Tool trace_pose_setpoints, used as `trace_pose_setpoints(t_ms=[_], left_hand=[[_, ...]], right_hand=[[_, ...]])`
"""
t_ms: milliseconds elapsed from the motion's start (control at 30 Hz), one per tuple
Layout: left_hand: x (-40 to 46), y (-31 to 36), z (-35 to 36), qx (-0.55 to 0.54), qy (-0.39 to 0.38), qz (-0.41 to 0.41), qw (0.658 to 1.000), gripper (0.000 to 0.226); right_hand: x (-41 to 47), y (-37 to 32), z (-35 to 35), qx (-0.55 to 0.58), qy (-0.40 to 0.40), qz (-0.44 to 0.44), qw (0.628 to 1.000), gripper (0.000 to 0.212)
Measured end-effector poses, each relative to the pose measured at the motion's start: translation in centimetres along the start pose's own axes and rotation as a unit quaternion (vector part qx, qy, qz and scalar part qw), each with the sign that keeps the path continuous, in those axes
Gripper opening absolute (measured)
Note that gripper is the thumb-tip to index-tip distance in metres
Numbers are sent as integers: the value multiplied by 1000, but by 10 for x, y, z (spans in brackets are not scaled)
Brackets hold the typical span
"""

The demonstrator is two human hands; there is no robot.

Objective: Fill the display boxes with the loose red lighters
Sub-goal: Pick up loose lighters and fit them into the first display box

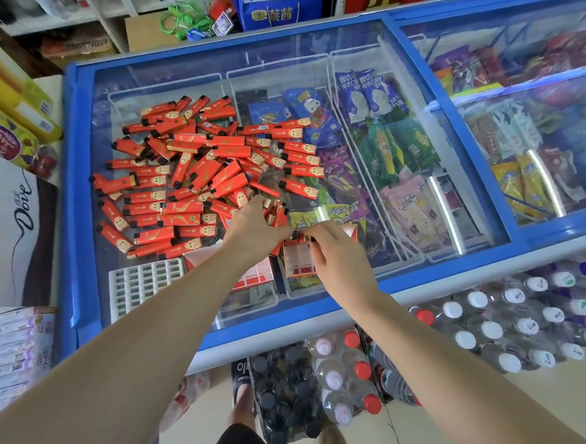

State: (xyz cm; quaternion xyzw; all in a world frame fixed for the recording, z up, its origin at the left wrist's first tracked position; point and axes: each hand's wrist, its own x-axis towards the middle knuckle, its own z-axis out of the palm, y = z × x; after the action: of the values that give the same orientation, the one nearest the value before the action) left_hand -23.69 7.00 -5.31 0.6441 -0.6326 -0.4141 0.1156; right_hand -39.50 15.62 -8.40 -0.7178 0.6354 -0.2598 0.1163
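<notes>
Red lighters [274, 213] in the left hand [255, 224] point away, upright.

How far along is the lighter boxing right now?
Early. Done: almost nothing; the red display box looks nearly empty. In hand: the left hand grips a bunch of lighters while the right hand sets one lighter at the box's top edge. Left: the big pile of loose red lighters on the freezer lid and the white grid tray.
</notes>
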Motion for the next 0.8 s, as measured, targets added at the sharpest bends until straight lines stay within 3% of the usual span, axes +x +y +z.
trace_pose_setpoints(t_ms=[367,467,533,600,667,733,800], left_hand=[[-6,1,-3,-38,4,30,999,31],[-5,2,-3,-79,9,19,997,36],[-5,5,-4,-103,9,0,995,45],[-5,9,-4,-136,1,-22,990,54],[-6,15,-3,-182,-5,-42,982,53],[-9,22,-2,-212,-15,-55,976,48],[-11,28,-1,-217,-28,-51,974,43]], right_hand=[[-1,-2,2,-98,12,-27,995,32],[-1,-5,1,-47,14,17,999,28],[1,-11,-3,62,24,97,993,26],[8,-20,-14,265,16,229,936,21],[18,-29,-28,452,-19,321,832,24],[26,-30,-38,566,-80,331,750,41],[30,-27,-45,599,-130,315,724,64]])
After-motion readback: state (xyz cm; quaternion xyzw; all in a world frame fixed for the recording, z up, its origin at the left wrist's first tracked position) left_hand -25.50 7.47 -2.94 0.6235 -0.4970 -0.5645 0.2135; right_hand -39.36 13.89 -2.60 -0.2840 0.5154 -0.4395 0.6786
